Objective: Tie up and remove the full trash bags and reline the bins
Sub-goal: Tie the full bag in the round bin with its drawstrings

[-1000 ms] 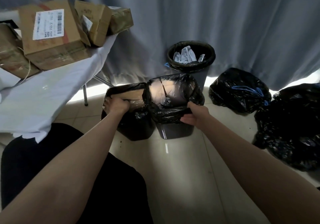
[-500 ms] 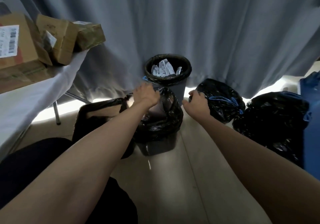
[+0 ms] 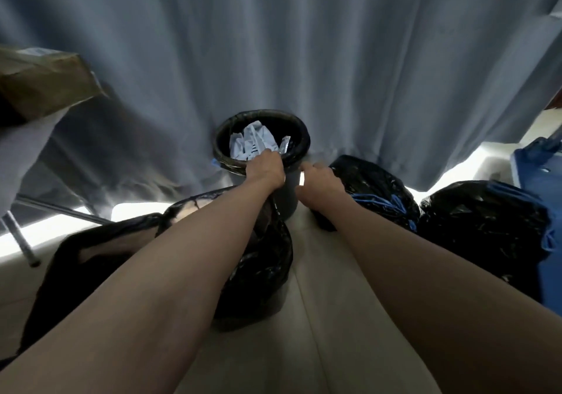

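A round dark bin [image 3: 296, 194] stands against the grey curtain, lined with a black bag [image 3: 293, 124] and holding crumpled white paper [image 3: 252, 142]. My left hand [image 3: 266, 168] grips the liner at the near rim, fingers curled over the edge. My right hand [image 3: 319, 182] hovers just right of the bin, fingers loosely bent towards the rim and nothing visible in them. A nearer bin with a black liner [image 3: 258, 275] sits under my left forearm.
Two tied black bags with blue drawstrings [image 3: 380, 190] [image 3: 486, 229] lie on the floor at right, beside a blue object [image 3: 538, 180]. An open black bag [image 3: 88, 256] sits at left. A cloth-covered table [image 3: 27, 156] carries a cardboard box [image 3: 42, 89].
Both hands have left the near bin and reached forward to the far bin. My left hand now grips its liner rim, and the view has swung right and forward.
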